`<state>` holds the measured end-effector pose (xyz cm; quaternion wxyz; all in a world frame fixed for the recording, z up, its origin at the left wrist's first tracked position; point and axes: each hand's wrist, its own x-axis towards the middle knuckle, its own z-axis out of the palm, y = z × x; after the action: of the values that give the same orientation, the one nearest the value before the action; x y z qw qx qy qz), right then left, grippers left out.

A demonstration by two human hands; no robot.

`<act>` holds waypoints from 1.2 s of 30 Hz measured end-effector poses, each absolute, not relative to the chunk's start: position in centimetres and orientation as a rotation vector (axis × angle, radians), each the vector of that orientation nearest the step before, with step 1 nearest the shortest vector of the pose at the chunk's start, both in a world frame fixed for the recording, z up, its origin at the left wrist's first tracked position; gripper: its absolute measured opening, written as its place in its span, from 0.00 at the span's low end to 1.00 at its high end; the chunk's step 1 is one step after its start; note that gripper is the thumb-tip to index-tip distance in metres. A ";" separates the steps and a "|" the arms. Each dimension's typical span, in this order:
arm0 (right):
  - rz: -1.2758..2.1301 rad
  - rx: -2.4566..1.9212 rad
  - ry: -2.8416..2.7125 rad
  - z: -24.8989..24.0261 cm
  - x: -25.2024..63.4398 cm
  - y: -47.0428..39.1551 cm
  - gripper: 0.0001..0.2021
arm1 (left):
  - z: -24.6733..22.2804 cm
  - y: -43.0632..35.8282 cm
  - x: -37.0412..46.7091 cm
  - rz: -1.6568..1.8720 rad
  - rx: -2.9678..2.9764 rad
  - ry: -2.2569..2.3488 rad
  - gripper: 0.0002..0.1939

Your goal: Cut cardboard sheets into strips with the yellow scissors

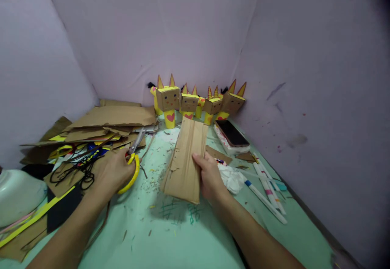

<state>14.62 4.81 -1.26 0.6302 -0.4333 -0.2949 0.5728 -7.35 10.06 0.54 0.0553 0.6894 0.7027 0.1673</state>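
Observation:
My right hand (210,175) grips a flat piece of cardboard (185,163) by its right edge, thumb on top and the other fingers behind it. The piece is tilted above the green tabletop (158,236), with creases along its length. At the left, my left hand (114,169) is closed around a pair of yellow-handled scissors (133,171). Their metal blades point up and away from me, towards a stack of cardboard, and stay clear of the piece in my right hand.
Stacked cardboard sheets (112,116) and a tangle of black cord (87,173) lie left, near a white bowl (18,196). Several cardboard-headed yellow figures (169,98) stand along the back wall. Right are a phone (231,132), crumpled tissue (233,179) and white markers (265,202).

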 end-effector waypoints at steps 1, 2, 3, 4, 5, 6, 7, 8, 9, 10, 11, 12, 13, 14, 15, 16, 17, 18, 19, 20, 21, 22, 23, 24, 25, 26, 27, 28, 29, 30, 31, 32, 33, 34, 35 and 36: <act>1.293 -1.015 -0.666 -1.1 15.0 4.9 0.13 | 0.5 10.1 -7.6 0.385 2.145 2.185 0.15; 1.272 -1.036 -0.663 -1.0 15.3 5.0 0.13 | 0.5 10.0 -7.6 0.289 2.191 2.214 0.15; 1.249 -1.055 -0.668 -1.0 15.5 5.1 0.13 | 0.6 9.7 -7.5 0.231 2.228 2.218 0.15; 1.226 -1.071 -0.679 -1.0 15.6 5.1 0.13 | 0.7 9.4 -7.2 0.229 2.249 2.214 0.15; 1.205 -1.085 -0.695 -1.0 15.6 5.1 0.13 | 0.9 9.0 -6.8 0.248 2.266 2.229 0.17; 1.189 -1.093 -0.715 -1.1 15.5 5.1 0.13 | 1.1 8.6 -6.4 0.335 2.269 2.245 0.19; 1.183 -1.097 -0.740 -1.2 15.3 5.0 0.13 | 1.3 8.2 -5.9 0.503 2.248 2.237 0.20; 1.185 -1.097 -0.770 -1.3 15.1 4.8 0.12 | 1.6 7.8 -5.5 0.710 2.192 2.181 0.21; 1.193 -1.096 -0.802 -1.4 14.7 4.7 0.12 | 1.7 7.5 -5.0 0.911 2.103 2.064 0.22; 1.208 -1.091 -0.839 -1.6 14.4 4.5 0.11 | 1.8 7.3 -4.5 1.076 1.974 1.901 0.23; 1.231 -1.081 -0.882 -1.8 14.0 4.3 0.11 | 1.7 7.1 -4.0 1.169 1.820 1.715 0.23; 1.261 -1.069 -0.928 -2.0 13.7 4.0 0.11 | 1.6 7.0 -3.6 1.200 1.654 1.550 0.24; 1.287 -1.057 -0.975 -2.2 13.4 3.8 0.12 | 1.3 7.0 -3.3 1.206 1.497 1.435 0.24; 1.312 -1.044 -1.026 -2.4 13.2 3.6 0.13 | 1.0 7.1 -3.1 1.221 1.368 1.369 0.24; 1.330 -1.029 -1.079 -2.6 13.1 3.4 0.14 | 0.6 7.3 -2.9 1.251 1.274 1.349 0.22; 1.338 -1.017 -1.128 -2.7 13.0 3.3 0.16 | 0.3 7.4 -2.8 1.284 1.219 1.364 0.20; 1.335 -1.012 -1.168 -2.8 13.0 3.2 0.17 | 0.1 7.6 -2.9 1.316 1.196 1.397 0.18; 1.326 -1.012 -1.199 -2.9 13.0 3.1 0.18 | -0.1 7.7 -2.9 1.346 1.187 1.431 0.16; 1.317 -1.016 -1.221 -3.0 13.0 3.1 0.19 | -0.3 7.8 -3.0 1.358 1.187 1.452 0.15; 1.311 -1.024 -1.233 -3.1 13.1 3.1 0.20 | -0.3 7.9 -3.1 1.360 1.186 1.461 0.14; 1.303 -1.035 -1.237 -3.1 13.2 3.2 0.20 | -0.3 7.9 -3.2 1.357 1.183 1.463 0.13; 1.301 -1.043 -1.240 -3.1 13.2 3.2 0.21 | -0.2 7.9 -3.2 1.353 1.179 1.460 0.13; 1.300 -1.045 -1.242 -3.0 13.2 3.3 0.21 | 0.0 7.8 -3.2 1.349 1.171 1.454 0.13; 1.301 -1.042 -1.245 -3.0 13.2 3.3 0.21 | 0.1 7.7 -3.2 1.351 1.162 1.447 0.13; 1.303 -1.035 -1.245 -2.9 13.2 3.2 0.22 | 0.2 7.6 -3.1 1.358 1.154 1.440 0.13; 1.310 -1.023 -1.246 -2.8 13.1 3.2 0.22 | 0.3 7.6 -3.1 1.370 1.147 1.436 0.13; 1.319 -1.008 -1.247 -2.7 13.1 3.2 0.23 | 0.4 7.5 -3.0 1.384 1.144 1.433 0.13; 1.332 -0.991 -1.249 -2.7 13.0 3.1 0.23 | 0.4 7.4 -3.0 1.397 1.144 1.430 0.14; 1.342 -0.978 -1.248 -2.6 12.9 3.0 0.23 | 0.4 7.4 -2.9 1.407 1.144 1.428 0.14; 1.352 -0.970 -1.244 -2.6 12.9 2.9 0.23 | 0.4 7.3 -2.9 1.413 1.146 1.425 0.14; 1.365 -0.968 -1.239 -2.6 12.9 2.8 0.23 | 0.4 7.2 -2.8 1.416 1.150 1.423 0.14; 1.380 -0.968 -1.232 -2.5 12.8 2.7 0.24 | 0.4 7.1 -2.7 1.420 1.156 1.423 0.14; 1.396 -0.968 -1.226 -2.5 12.8 2.6 0.24 | 0.4 7.0 -2.7 1.427 1.165 1.428 0.14; 1.413 -0.963 -1.226 -2.4 12.9 2.5 0.24 | 0.3 6.9 -2.6 1.438 1.176 1.435 0.13; 1.432 -0.950 -1.232 -2.3 12.9 2.4 0.24 | 0.3 6.7 -2.5 1.450 1.191 1.445 0.13; 1.448 -0.929 -1.242 -2.2 12.9 2.4 0.24 | 0.3 6.6 -2.3 1.465 1.207 1.456 0.12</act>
<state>12.86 2.35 -2.19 0.4880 -0.3821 -0.5108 0.5958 -2.35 6.60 0.27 0.3663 0.4695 0.5663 0.5698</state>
